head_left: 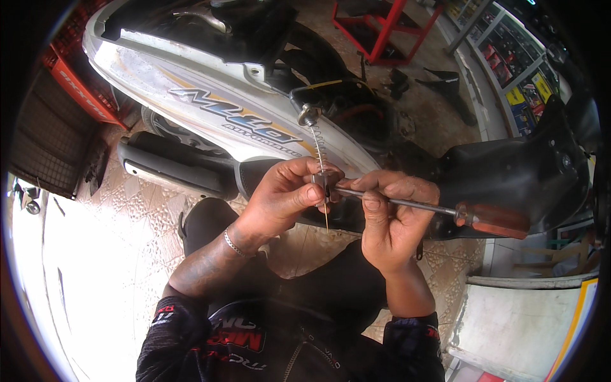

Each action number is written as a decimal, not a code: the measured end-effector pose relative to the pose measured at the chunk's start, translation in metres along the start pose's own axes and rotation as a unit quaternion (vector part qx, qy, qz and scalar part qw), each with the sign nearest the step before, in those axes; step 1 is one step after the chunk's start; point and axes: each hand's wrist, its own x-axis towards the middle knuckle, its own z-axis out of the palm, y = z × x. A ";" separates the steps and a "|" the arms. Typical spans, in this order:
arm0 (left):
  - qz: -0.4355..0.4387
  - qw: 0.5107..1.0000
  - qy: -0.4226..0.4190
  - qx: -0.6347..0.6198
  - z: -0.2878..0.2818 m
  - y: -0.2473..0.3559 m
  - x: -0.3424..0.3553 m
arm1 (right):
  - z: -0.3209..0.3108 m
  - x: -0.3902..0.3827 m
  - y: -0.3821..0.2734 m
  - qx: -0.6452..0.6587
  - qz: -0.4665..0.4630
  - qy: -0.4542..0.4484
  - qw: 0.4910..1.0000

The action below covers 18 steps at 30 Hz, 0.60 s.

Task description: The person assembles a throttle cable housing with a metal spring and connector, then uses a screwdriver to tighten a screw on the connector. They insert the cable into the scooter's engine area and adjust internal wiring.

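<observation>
Pinched between thumb and fingertips of the left hand (283,194) is a small metal fitting (323,181) at the lower end of a thin coil spring (318,149); the grip is closed tight on it. A bracelet circles that wrist, and the forearm enters from the lower edge, above the person's dark printed shirt.

Left of the hands lies a pale patterned tile floor (83,254), with a dark wire crate (48,137) and a red crate (79,79) behind it. A white scooter body panel (191,83) slants across the upper left, above a black and silver muffler (168,169).

Centre: the spring runs up from the fitting to a small round metal cap (309,114) on the dark machinery. A fine wire end (327,219) hangs below the fingers. The spring appears light, slender and easily bent or kinked, so the firmer fitting seems the better place to hold; the wire looks springy and prone to slipping.

The right hand (391,216) is wrapped around the steel shaft of a screwdriver (433,207), with its thumb just beside the fitting. The tip meets the fitting; whether it is seated there cannot be told. The reddish-brown handle juts out to the right, unheld.

Right: a black scooter panel (528,172), a red metal stand (382,32) farther back, and shelves of packaged goods (509,63).
</observation>
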 end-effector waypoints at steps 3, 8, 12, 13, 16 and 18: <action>0.003 1.000 0.008 -0.002 0.000 0.000 0.000 | 0.003 -0.002 0.004 -0.034 -0.039 0.001 0.999; -0.001 1.000 0.010 -0.012 -0.002 -0.002 0.000 | 0.006 -0.004 0.007 -0.050 -0.083 0.004 0.995; 0.000 1.000 0.023 -0.006 -0.004 -0.004 0.000 | 0.005 -0.003 0.006 -0.082 -0.076 -0.011 0.994; -0.002 1.000 0.026 -0.004 -0.004 -0.004 0.000 | 0.004 -0.002 0.006 -0.081 -0.065 -0.011 0.994; 0.001 1.000 0.028 -0.010 -0.006 -0.006 0.000 | 0.003 0.003 0.005 -0.055 -0.025 -0.003 0.998; 0.001 0.999 0.032 -0.015 -0.006 -0.007 0.001 | 0.000 0.007 0.004 -0.057 -0.001 -0.020 0.998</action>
